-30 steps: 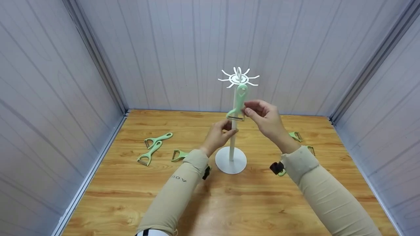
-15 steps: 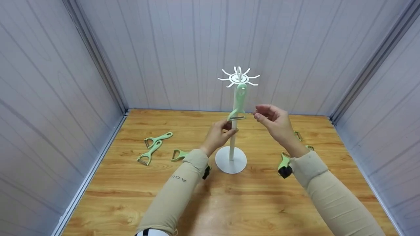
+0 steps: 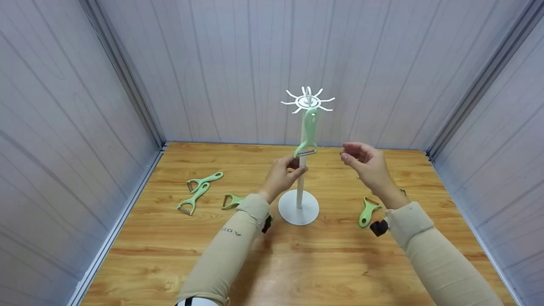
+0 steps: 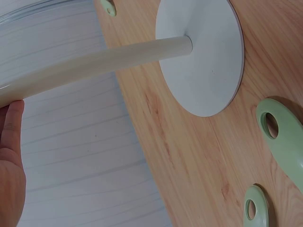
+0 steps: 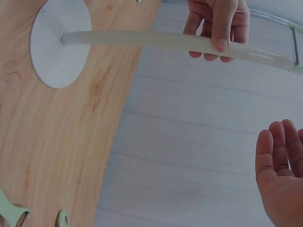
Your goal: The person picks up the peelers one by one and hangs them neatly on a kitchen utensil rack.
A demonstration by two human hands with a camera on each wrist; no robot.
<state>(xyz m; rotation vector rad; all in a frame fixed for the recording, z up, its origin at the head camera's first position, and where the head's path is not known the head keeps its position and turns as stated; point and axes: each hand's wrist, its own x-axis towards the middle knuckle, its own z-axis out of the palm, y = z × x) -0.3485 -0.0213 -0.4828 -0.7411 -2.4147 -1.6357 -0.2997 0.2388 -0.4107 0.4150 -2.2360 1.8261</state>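
A white stand (image 3: 300, 187) has a round base (image 4: 208, 71) and a ring of hooks (image 3: 307, 102) on top. My left hand (image 3: 280, 175) grips its pole below the middle of its height, thumb on one side and fingers on the other, as the right wrist view confirms. From a front hook hangs a light green peeler (image 3: 311, 127), its blade end down, just above my left hand. To the right of this peeler, my right hand (image 3: 367, 168) is in the air, apart from it and holding nothing. Its fingers look relaxed in the right wrist view.
Two green peelers (image 3: 194, 199) lie close together on the wooden table (image 3: 306, 263) at left. Another peeler (image 3: 232, 201) is partly under the left sleeve. At right lies a peeler (image 3: 367, 212), with one more (image 3: 402, 192) mostly behind the right wrist. Panel walls (image 3: 263, 63) enclose the table.
My right hand has drawn away from the hanging peeler, rightward and slightly down. The peeler stays on the hook, turned a little. My left hand has kept its hold on the pole.
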